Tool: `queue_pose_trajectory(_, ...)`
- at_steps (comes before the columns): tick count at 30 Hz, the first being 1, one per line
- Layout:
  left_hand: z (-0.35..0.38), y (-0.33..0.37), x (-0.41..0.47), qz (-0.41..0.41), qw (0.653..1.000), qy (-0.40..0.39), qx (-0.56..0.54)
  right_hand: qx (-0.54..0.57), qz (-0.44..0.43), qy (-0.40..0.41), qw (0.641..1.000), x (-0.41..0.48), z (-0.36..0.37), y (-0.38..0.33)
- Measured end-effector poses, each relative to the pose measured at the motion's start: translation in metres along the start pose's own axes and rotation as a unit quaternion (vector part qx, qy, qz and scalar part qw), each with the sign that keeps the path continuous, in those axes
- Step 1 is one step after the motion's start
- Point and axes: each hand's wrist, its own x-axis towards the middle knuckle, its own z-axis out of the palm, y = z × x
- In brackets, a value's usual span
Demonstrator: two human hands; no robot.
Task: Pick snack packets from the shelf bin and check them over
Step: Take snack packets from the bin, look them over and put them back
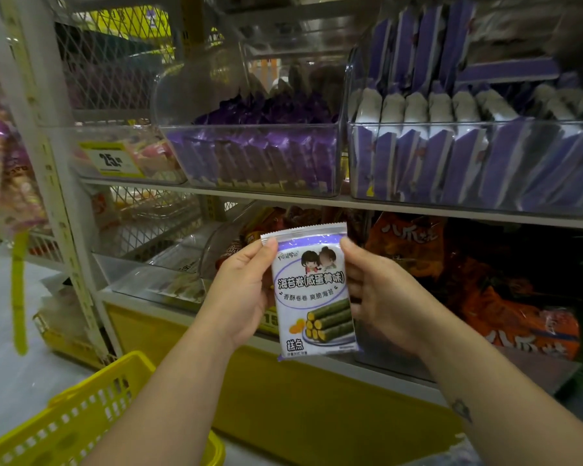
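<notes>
A white and purple snack packet [312, 290] with seaweed rolls printed on it is held upright in front of the lower shelf, its front facing me. My left hand [244, 290] grips its left edge, thumb on the top corner. Its right edge is gripped by my right hand [377, 290], thumb near the top. A clear shelf bin [468, 163] on the upper shelf at the right holds several packets of the same purple and white kind, standing in rows.
Another clear bin [256, 156] of dark purple packets sits left of it. Orange and black bags [505, 297] fill the lower shelf at the right. A yellow basket [81, 418] hangs at the lower left. A yellow price tag [111, 159] marks the left shelf.
</notes>
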Motion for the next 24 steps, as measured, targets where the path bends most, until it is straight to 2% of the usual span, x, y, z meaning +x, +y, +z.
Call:
queue_pose_trajectory(3,-0.004,0.004,0.001,-0.014,1.000,0.012,-0.022,-0.041,0.090,-0.098,0.990,-0.009,-0.006,-0.004)
queue_pose_trajectory(5,-0.006,0.004,0.001,-0.036,0.999,0.010,-0.026,-0.045,0.116,-0.114,0.986,-0.013,-0.009,-0.004)
queue_pose_trajectory(7,-0.010,0.004,0.000,-0.062,0.998,-0.013,-0.026,-0.027,0.130,-0.107,0.985,-0.013,-0.010,-0.004)
queue_pose_trajectory(9,-0.016,0.006,-0.003,-0.104,0.992,-0.069,-0.012,0.009,0.138,-0.090,0.986,-0.013,-0.009,-0.004)
queue_pose_trajectory(12,-0.023,0.007,-0.007,-0.176,0.970,-0.168,0.015,0.048,0.148,-0.056,0.986,-0.011,-0.010,-0.003)
queue_pose_trajectory(14,-0.025,0.005,-0.008,-0.204,0.958,-0.200,0.006,0.057,0.157,-0.038,0.985,-0.010,-0.012,-0.002)
queue_pose_trajectory(20,-0.025,0.005,-0.009,-0.209,0.950,-0.228,-0.029,0.067,0.160,-0.025,0.985,-0.009,-0.012,-0.001)
queue_pose_trajectory(22,-0.021,0.006,-0.010,-0.188,0.960,-0.205,-0.002,0.065,0.144,-0.019,0.987,-0.009,-0.011,-0.002)
queue_pose_trajectory(24,-0.015,0.004,-0.010,-0.125,0.980,-0.145,0.053,0.034,0.112,-0.001,0.993,-0.009,-0.007,-0.002)
